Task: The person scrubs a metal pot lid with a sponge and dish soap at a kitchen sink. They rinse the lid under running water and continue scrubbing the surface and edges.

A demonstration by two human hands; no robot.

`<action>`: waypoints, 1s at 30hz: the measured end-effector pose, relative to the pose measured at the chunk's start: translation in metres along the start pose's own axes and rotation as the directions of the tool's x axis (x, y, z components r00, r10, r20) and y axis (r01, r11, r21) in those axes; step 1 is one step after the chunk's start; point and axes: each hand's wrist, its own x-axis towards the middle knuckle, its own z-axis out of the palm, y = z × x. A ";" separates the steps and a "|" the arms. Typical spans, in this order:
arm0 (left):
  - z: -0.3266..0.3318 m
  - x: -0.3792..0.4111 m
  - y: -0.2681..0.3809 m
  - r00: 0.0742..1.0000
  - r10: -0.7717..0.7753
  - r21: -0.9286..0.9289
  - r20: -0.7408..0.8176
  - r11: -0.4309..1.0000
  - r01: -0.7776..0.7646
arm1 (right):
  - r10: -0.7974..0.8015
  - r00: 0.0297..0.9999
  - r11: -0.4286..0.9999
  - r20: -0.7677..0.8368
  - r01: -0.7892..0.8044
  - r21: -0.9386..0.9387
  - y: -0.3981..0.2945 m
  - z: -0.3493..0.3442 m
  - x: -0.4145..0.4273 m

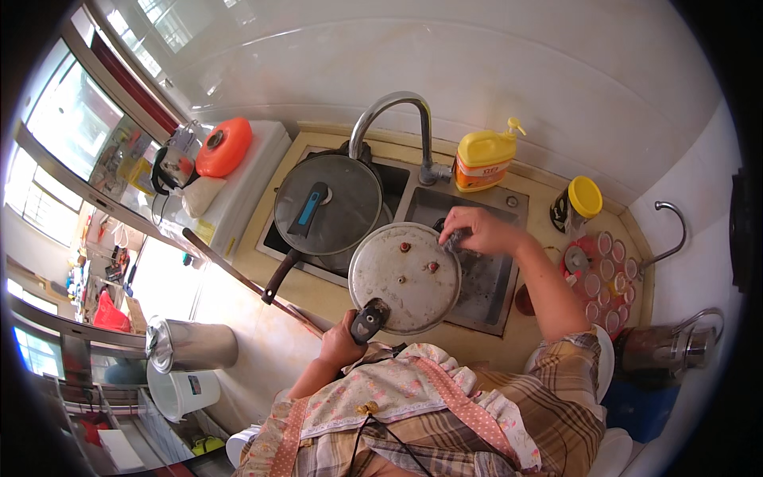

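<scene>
My left hand (341,340) grips the black handle (369,322) of a round metal pressure cooker lid (393,298). The lid is tilted toward me over the front of the double sink, its stained top with small red-ringed valves facing up. At the lid's upper right rim, my right hand (477,229) pinches a grey steel wool scrubber (456,238). Beyond the lid lies the right sink basin (492,292), with wet spots and bits on its floor. A frying pan with a dark glass lid (328,208) rests across the left basin.
A chrome faucet (426,137) arches behind the basins. Beside it stands a yellow pump bottle (486,158). Farther right are a yellow-lidded jar (584,200) and a red rack of cups (602,280). The pan's handle (281,275) juts past the counter's front edge.
</scene>
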 end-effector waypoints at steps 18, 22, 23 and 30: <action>0.024 -0.014 -0.002 0.990 -0.002 0.071 -0.140 0.997 0.012 | -0.192 0.975 0.896 0.114 0.221 -0.385 0.009 0.037 0.101; 0.026 -0.017 -0.002 0.984 0.069 0.107 -0.164 0.993 -0.052 | -0.177 0.981 0.895 0.074 0.192 -0.402 -0.010 0.031 0.071; 0.027 -0.016 -0.002 0.980 0.098 0.118 -0.171 0.990 -0.078 | -0.169 0.984 0.895 0.057 0.178 -0.409 -0.011 0.030 0.064; 0.027 -0.016 -0.004 0.975 0.132 0.121 -0.178 0.986 -0.112 | -0.196 0.975 0.902 -0.101 0.139 -0.409 -0.018 0.030 0.029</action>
